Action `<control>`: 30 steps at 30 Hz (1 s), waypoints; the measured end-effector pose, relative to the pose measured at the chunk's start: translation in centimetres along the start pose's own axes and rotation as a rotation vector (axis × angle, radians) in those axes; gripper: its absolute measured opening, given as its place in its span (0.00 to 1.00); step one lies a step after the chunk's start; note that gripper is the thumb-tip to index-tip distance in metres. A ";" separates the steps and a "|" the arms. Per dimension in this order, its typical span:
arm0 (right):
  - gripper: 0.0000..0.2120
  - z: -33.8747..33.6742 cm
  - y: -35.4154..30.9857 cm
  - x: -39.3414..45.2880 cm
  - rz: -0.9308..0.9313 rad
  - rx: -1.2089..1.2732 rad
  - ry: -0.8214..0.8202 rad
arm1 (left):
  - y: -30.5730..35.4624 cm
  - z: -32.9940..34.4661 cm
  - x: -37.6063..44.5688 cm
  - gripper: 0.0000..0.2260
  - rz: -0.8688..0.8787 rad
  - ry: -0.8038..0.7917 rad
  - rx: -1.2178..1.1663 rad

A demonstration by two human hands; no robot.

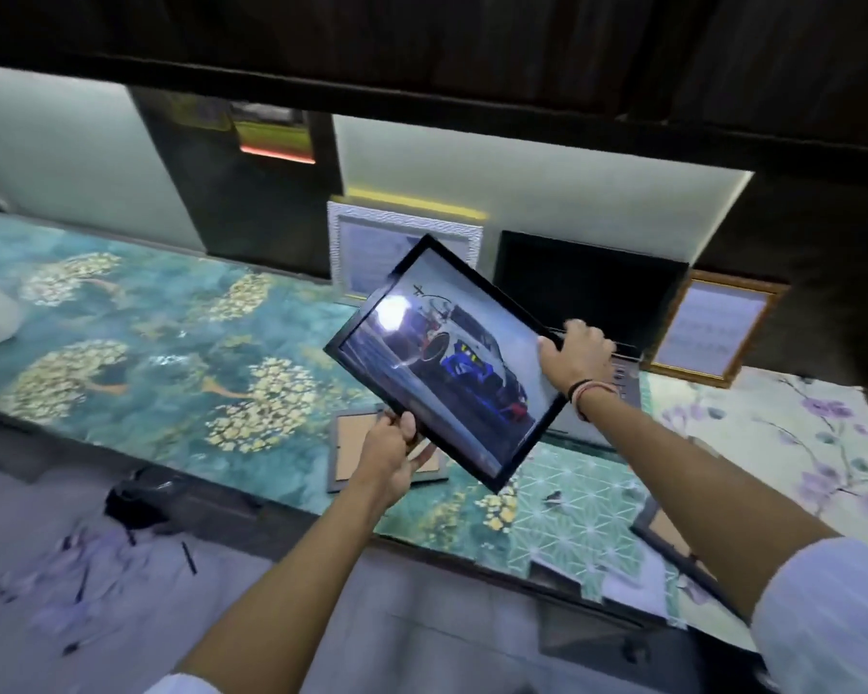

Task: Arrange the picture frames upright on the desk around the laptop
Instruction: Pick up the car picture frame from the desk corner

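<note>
Both hands hold the black frame [447, 363] in the air, tilted, above the desk [136, 313] in front of the laptop [592, 288]: left hand [392, 453] pinches the lower-left edge, right hand [575, 350] grips the upper-right edge. White frame [402, 242] stands left of the laptop, gold frame [712, 328] right. Another frame [372, 453] lies flat, back side up. Risks: edge grips look thin, so it could slip; swinging it in could clip the laptop screen or topple the white frame. No containers visible.
</note>
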State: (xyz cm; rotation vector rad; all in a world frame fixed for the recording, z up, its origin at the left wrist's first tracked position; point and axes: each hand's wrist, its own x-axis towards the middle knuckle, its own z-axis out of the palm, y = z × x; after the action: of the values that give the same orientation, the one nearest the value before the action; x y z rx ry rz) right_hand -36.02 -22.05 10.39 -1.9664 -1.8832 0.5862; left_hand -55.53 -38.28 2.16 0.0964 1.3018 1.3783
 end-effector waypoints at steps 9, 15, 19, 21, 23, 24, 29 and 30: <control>0.04 13.8 -3.4 0.8 0.366 0.804 -0.197 | 3.1 -4.7 5.1 0.06 -0.081 0.051 -0.223; 0.08 18.6 -2.7 6.5 0.408 0.689 -0.278 | 9.2 -11.6 12.2 0.05 -0.083 0.171 -0.300; 0.10 22.4 -0.2 8.6 0.436 0.618 -0.319 | 11.9 -15.2 15.0 0.08 -0.043 0.277 -0.046; 0.06 22.7 -0.5 8.2 0.476 0.654 -0.298 | 12.1 -15.8 16.0 0.12 -0.036 0.304 0.175; 0.05 23.9 -0.2 8.6 0.471 0.632 -0.258 | 12.2 -16.3 17.3 0.15 -0.042 0.306 0.305; 0.09 24.5 -0.2 8.7 0.448 0.590 -0.244 | 12.2 -16.5 18.0 0.16 -0.051 0.292 0.337; 0.18 24.0 -1.9 8.9 0.303 0.309 -0.140 | 12.3 -17.1 21.1 0.16 -0.067 0.281 0.499; 0.20 23.8 -2.3 9.0 0.294 0.237 -0.121 | 12.2 -17.1 21.7 0.17 -0.056 0.270 0.534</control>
State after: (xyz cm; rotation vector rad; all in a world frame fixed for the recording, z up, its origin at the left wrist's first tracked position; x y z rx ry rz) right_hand -50.21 -13.68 -9.17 -2.0993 -1.5134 0.9832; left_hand -82.21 -29.17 -8.71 0.2399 1.8631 0.9884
